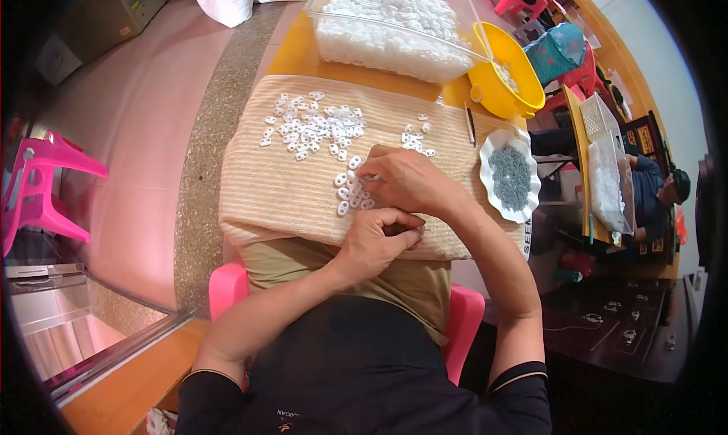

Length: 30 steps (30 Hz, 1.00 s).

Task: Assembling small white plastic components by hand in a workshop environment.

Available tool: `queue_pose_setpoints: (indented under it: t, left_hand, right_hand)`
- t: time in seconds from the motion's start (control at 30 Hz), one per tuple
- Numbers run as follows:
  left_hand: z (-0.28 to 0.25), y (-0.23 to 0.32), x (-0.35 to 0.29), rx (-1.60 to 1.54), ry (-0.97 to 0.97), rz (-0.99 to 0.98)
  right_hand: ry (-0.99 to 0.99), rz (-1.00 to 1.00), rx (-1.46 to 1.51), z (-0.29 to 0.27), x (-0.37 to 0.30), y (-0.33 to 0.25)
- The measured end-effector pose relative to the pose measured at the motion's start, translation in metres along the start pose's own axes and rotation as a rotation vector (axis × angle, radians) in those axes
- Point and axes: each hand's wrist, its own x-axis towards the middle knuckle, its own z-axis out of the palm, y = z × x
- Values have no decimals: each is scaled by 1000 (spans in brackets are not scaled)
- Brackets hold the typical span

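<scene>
My right hand [403, 179] is bent over a small group of white oval plastic pieces with two holes [343, 193]. Its fingertips are drawn together and touch the pieces at the group's right side; what they pinch is hidden. Just below, close to my lap, my left hand [373, 242] is closed, thumb against curled fingers, and anything inside cannot be made out. A larger spread of the same white pieces [311, 128] lies farther off to the left. Beyond my right hand is a smaller cluster of white pieces [414, 142]. All rest on a striped cloth [265, 185].
Right of the cloth, a white scalloped dish [487, 156] holds small grey parts. A thin dark pen-like tool [472, 126] lies above it. Behind stand a clear bin [394, 52] full of white pieces and a yellow basin [531, 101]. A person [652, 192] sits far right.
</scene>
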Motion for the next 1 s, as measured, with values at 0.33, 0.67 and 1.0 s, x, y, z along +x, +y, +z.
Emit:
queue_pose_setpoints:
  t: [0.33, 0.67, 1.0]
  left_hand:
    - [1, 0, -1, -16, -13, 21]
    - [-2, -2, 1, 16, -17, 6]
    - [-3, -5, 2, -124, -25, -34]
  right_hand:
    - [-14, -19, -17, 4, -1, 5]
    - [164, 169, 162, -1, -24, 1]
    - [406, 227, 846, 13, -81, 20]
